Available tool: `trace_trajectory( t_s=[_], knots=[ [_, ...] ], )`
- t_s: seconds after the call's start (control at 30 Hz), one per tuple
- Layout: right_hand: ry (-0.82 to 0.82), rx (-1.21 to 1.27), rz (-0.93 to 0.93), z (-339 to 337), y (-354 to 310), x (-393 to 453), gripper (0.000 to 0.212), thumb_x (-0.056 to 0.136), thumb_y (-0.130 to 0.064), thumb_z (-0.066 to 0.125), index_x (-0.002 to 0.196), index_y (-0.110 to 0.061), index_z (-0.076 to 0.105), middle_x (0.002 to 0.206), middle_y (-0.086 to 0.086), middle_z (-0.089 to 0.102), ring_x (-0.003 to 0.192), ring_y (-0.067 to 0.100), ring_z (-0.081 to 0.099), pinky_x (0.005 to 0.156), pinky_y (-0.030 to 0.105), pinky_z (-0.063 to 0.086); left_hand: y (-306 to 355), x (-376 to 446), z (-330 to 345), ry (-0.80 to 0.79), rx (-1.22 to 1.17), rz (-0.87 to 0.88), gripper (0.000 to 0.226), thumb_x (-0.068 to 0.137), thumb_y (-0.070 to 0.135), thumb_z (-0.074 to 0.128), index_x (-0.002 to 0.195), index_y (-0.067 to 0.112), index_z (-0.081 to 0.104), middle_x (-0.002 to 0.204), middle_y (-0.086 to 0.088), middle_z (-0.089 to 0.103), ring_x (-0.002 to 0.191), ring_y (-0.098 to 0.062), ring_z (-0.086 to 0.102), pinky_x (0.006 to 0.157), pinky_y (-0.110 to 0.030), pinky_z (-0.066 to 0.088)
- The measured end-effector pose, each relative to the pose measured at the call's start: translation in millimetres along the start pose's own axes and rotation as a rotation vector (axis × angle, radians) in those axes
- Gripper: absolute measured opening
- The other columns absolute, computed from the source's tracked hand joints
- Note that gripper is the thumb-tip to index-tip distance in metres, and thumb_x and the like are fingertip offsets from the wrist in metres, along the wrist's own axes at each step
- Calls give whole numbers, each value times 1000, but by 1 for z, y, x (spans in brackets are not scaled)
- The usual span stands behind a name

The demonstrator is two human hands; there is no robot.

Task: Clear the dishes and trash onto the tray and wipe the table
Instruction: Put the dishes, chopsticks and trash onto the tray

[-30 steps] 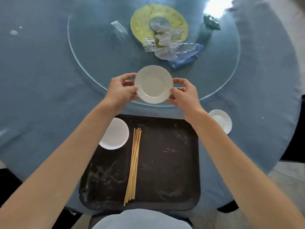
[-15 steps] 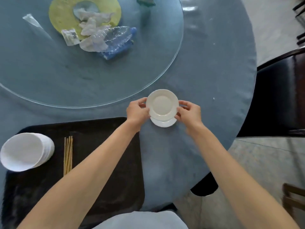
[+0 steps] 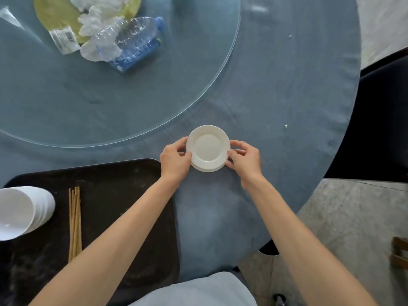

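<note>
Saucers (image 3: 208,147): two small white round plates, stacked, rims up, on blue tablecloth (image 3: 287,102) just right of black tray (image 3: 123,180). Lower saucer mostly hidden, only crescent edge showing. Left hand (image 3: 175,161) and right hand (image 3: 244,160) pinch stack at opposite rims. Bowl stack (image 3: 22,208) cut off at frame edge. Chopsticks (image 3: 75,221) on tray, long axis toward and away from person.

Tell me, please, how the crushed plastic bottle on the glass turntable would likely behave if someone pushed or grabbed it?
The crushed plastic bottle looks thin and empty, so probably light and yielding under a grip. Flattened, it seems unlikely to roll, but may skid on the smooth glass turntable.
</note>
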State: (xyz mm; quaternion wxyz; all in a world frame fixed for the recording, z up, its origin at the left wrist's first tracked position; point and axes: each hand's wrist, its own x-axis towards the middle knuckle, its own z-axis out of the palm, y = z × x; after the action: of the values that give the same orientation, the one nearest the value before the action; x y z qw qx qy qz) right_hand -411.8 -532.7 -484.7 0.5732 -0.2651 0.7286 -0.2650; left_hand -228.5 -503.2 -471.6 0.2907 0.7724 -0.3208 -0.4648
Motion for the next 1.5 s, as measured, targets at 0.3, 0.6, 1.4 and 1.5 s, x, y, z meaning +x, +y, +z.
trace_trajectory(
  t_s=[0.3,0.6,1.4,1.5],
  knots=[
    [21,-97,-17,3,-4,0,31,85,-3,64,103,-24,76,95,1,78,90,16,76,77,32,64,-4,9,-6,-61,-203,-130,37,87,1,65,103,34,71,105,6,74,104,-18,71,92,-42,60],
    [-183,26,-103,6,-33,-52,33,83,8,64,107,-11,77,103,7,79,98,16,75,82,30,62,6,-34,-67,-104,-426,-48,39,84,-8,70,114,17,71,116,-3,69,107,-23,70,88,-39,61],
    [-585,-619,-67,276,92,-265,24,90,-5,76,107,-23,77,103,-4,75,98,15,73,81,29,64,-247,-216,-293,588,-809,-384,35,89,-5,70,114,20,74,112,2,73,103,-14,69,81,-29,60],
    [-562,-688,-104,309,115,-274,28,90,-5,76,111,-24,77,106,-4,74,101,15,72,89,37,63,-278,-209,-314,618,-694,-433,38,89,-3,71,121,19,73,112,6,72,105,-13,68,87,-34,61]
  ],
)
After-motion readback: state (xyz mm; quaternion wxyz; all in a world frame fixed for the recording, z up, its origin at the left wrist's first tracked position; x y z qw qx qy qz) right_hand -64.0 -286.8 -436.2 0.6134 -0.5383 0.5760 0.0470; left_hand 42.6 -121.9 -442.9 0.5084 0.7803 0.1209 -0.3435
